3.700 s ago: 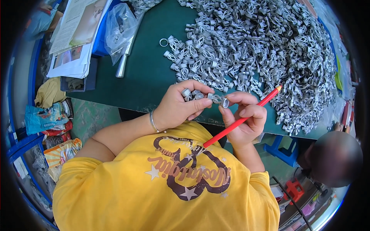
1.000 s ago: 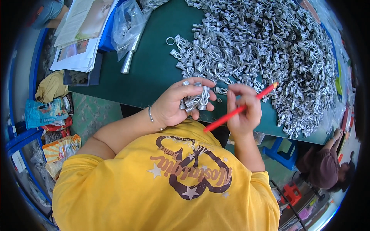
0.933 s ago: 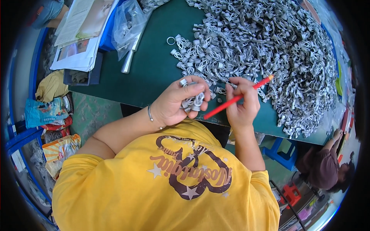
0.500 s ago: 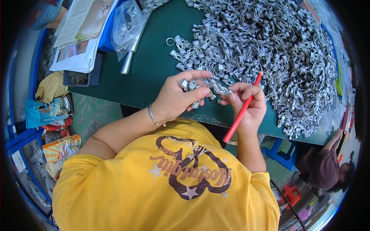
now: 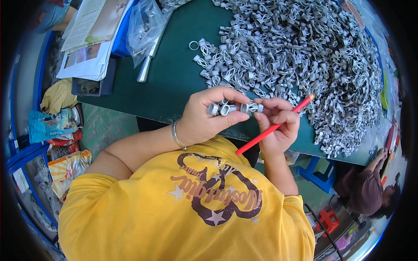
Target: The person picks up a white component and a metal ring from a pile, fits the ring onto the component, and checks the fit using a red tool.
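My left hand [image 5: 201,114] is curled around several small grey metal pieces [image 5: 224,110], each with a ringed, ribbed end and looped wire-like bars. One such metal piece [image 5: 246,108] is held between the fingertips of both hands, lying level. My right hand [image 5: 278,132] pinches its far end with thumb and forefinger. Through the same hand runs a red pencil-like stick [image 5: 264,137] with a tan tip, slanting up to the right. Just beyond the hands, a big heap of the same metal pieces [image 5: 296,56] covers the right part of the green table [image 5: 178,65].
A loose ring [image 5: 193,45] lies at the heap's left edge. Farther left are a metal-handled tool [image 5: 144,69], a clear plastic bag [image 5: 146,30], papers [image 5: 87,61] and a grey bin [image 5: 106,80]. Blue stool [image 5: 317,174] and another person [image 5: 363,191] are at right.
The red stick has tilted flatter, its tip swinging right and its lower end left. The metal piece between my hands now lies level, and my hands have drawn closer together.
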The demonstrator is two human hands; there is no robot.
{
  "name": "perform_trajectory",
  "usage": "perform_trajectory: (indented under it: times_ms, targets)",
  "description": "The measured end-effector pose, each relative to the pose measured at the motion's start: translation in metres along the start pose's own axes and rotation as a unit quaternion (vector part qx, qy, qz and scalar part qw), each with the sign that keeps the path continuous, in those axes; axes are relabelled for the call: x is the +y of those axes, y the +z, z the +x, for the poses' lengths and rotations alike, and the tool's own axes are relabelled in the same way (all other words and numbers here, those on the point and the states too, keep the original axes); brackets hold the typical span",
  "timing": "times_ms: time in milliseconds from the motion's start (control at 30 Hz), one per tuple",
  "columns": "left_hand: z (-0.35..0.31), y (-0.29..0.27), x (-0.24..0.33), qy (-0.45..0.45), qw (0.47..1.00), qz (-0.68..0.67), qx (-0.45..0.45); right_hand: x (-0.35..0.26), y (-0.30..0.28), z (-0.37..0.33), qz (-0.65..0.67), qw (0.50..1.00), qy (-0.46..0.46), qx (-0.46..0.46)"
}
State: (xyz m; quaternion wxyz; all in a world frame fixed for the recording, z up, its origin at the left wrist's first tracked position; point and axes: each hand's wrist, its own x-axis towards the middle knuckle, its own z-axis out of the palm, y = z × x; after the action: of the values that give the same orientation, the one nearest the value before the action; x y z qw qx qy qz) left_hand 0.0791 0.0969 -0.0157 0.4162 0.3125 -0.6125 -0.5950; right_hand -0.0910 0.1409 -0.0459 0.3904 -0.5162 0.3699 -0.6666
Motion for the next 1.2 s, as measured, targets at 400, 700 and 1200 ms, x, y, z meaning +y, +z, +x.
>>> perform_trajectory:
  times_ms: [400, 700, 1200]
  targets:
    - [0.0, -0.004, 0.0, -0.348, 0.827, -0.44, 0.027, -0.01, 0.008, 0.018, -0.218, 0.942, -0.23, -0.108]
    - [-0.002, -0.013, -0.008, -0.281, 0.875, -0.394, -0.004, 0.022, -0.011, 0.049, -0.443, 0.883, -0.15, -0.032]
    - [0.012, -0.004, 0.002, -0.241, 0.949, -0.203, 0.005, -0.028, 0.005, 0.023, 0.071, 0.979, 0.164, 0.094]
